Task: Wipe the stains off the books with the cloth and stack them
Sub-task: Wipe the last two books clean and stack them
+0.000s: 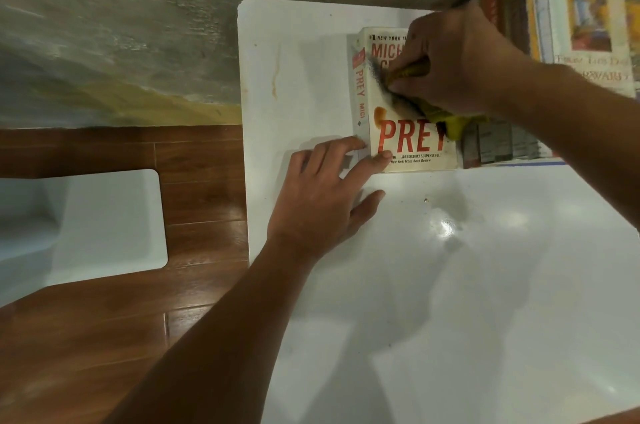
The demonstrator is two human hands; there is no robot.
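Note:
A cream paperback titled PREY (408,146) lies flat on the white table (450,285), near its far left part. An orange stain (379,113) marks the cover just above the red title. My right hand (453,59) grips a bunched yellow-green cloth (446,120) and presses it on the upper half of the cover. My left hand (325,195) lies on the table with straight fingers, its fingertips pressing the book's near left corner and spine. A second book (502,146) with a grey cover lies right of the paperback, partly hidden by the cloth and my right arm.
More books (585,25) with orange and white covers are piled at the far right. An orange streak (276,77) stains the tabletop left of the paperback. A white stool (114,219) stands on the wooden floor to the left. A concrete wall lies beyond the table.

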